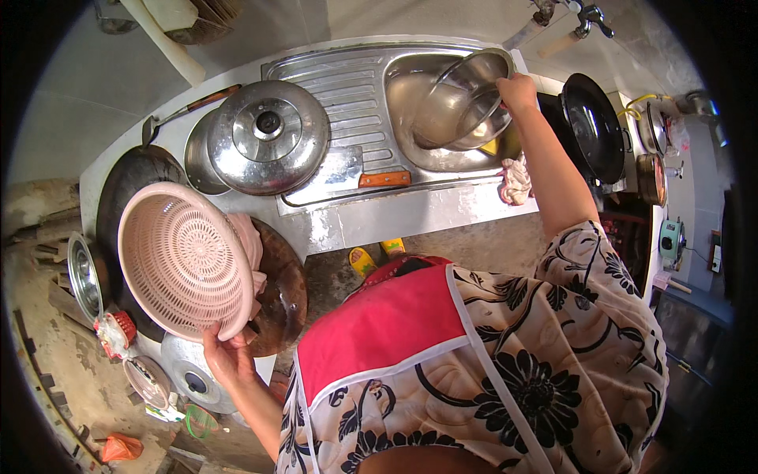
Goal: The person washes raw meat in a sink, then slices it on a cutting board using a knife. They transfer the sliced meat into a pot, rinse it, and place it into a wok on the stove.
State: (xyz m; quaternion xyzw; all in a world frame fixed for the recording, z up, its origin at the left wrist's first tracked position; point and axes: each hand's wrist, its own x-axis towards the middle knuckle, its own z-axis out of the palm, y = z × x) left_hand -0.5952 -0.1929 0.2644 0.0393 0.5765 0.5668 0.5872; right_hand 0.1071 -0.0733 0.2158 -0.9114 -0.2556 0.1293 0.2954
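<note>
My left hand (228, 349) grips the rim of a pink plastic colander (186, 260), which is tilted so that its bare inside shows. Behind the colander, a pink cloth (250, 243) and a round brown wooden board (284, 290) are partly covered. At the right end of the counter, my right hand (518, 95) holds the rim of a stainless steel basin (453, 109). The basin leans on its side in the steel sink (408, 145). Something yellow (490, 147) lies in the sink below it, too hidden to name.
A cleaver (331, 175) lies on the ribbed drainboard (355, 95), beside a domed metal lid (268, 137). A turner (177, 112) rests behind. A crumpled cloth (516, 181) hangs at the sink's front edge. On the right stands a black wok (595, 127); a tap (592, 21) is above.
</note>
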